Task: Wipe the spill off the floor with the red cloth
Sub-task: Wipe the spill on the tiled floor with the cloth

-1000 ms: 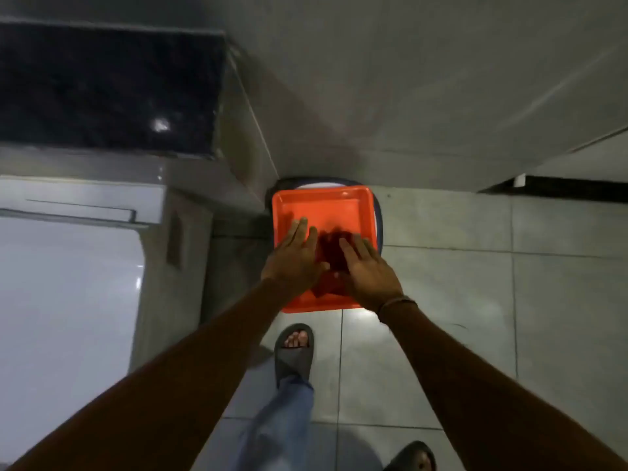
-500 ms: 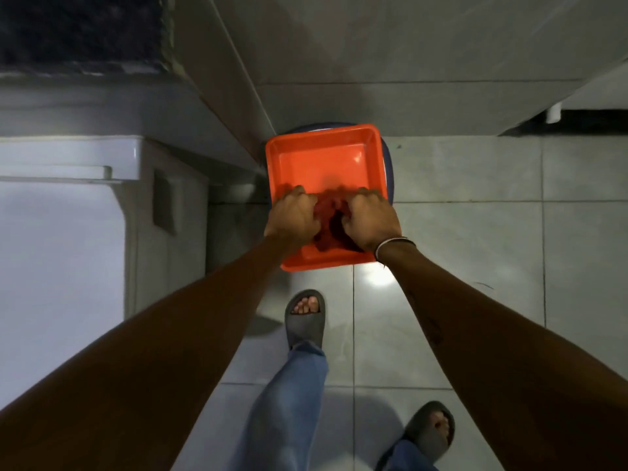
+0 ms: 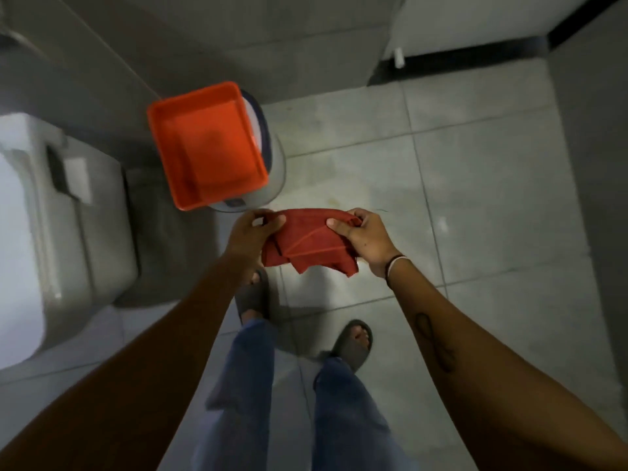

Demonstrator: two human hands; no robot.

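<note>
The red cloth (image 3: 311, 241) hangs in the air in front of me, stretched between both hands above the tiled floor. My left hand (image 3: 251, 231) pinches its left top edge. My right hand (image 3: 365, 237) grips its right top corner, a band on the wrist. Behind the cloth stands the orange square tub (image 3: 207, 144), holding no cloth, resting on a white round bucket (image 3: 275, 171). A faint yellowish stain (image 3: 343, 198) shows on the floor tile just beyond the cloth; I cannot tell its extent in the dim light.
A white toilet (image 3: 57, 226) fills the left side. Grey tiled walls close the back and the right. My two feet in dark slippers (image 3: 353, 341) stand on the floor tiles (image 3: 492, 215) below the cloth. A dark gap runs under a door (image 3: 475, 59) at the back right.
Both hands lifted the red cloth out of the orange tub and pulled back toward me, spreading it between them. The view tilted down and back.
</note>
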